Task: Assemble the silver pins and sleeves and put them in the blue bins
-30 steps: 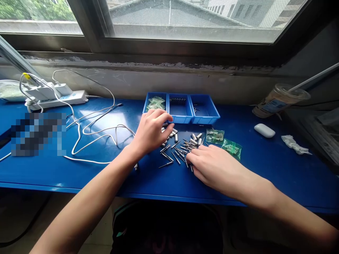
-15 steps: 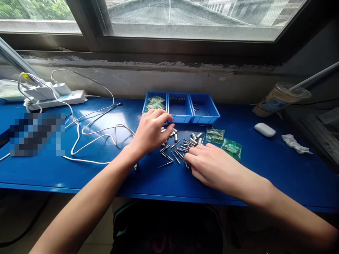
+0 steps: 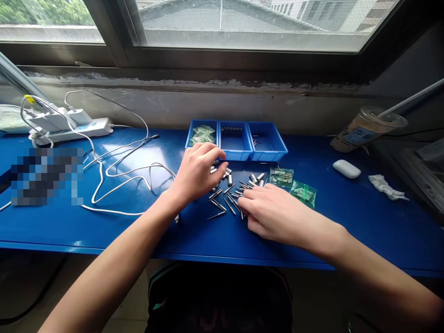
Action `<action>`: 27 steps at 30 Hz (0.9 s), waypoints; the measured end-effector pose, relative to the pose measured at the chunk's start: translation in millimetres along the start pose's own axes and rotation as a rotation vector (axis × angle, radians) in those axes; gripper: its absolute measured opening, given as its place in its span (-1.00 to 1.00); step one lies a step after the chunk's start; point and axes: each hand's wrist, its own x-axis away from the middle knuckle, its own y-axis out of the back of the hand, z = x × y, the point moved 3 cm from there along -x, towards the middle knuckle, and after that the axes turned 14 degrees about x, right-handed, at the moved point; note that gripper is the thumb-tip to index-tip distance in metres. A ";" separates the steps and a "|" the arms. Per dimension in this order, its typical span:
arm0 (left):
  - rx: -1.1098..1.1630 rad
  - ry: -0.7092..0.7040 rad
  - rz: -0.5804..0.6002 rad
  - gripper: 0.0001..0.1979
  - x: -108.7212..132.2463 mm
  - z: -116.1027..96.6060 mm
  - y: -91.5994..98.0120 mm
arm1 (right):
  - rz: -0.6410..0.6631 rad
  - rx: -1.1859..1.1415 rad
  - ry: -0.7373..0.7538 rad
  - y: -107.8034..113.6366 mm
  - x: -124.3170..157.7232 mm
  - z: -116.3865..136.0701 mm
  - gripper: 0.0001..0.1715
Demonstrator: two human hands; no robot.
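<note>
Bench (image 3: 208,240) below, two hands over it. The right hand (image 3: 272,212) has edged slightly left — which seems to put its fingers deeper among the pins (image 3: 221,213), though the tips are hidden and I cannot tell whether they grasp one. The left hand (image 3: 201,169) stays over the posts (image 3: 260,176), thumb and forefinger parted, nothing visible between them. Three bins (image 3: 268,156) stand side by side behind, the left one holding packets (image 3: 203,134). To the right are one cup (image 3: 357,134), two bags (image 3: 281,176), one case (image 3: 347,169). Posts lie in two groups, one by each hand, too covered to count. Pins lie scattered between the hands — overlapping, at least four countable
</note>
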 end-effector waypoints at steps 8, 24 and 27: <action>0.022 -0.010 -0.019 -0.91 -0.3 -0.3 0.7 | -0.077 -0.190 -0.052 22.0 2.9 -17.1 -0.90; 0.139 -0.080 0.119 -0.84 -1.1 -5.9 -5.7 | -0.631 -0.642 -0.105 0.2 -46.0 -64.0 -0.92; 0.135 -0.087 0.166 -0.82 -0.3 -6.1 -8.4 | -0.605 -0.778 -0.146 -9.2 -42.1 -63.6 -0.93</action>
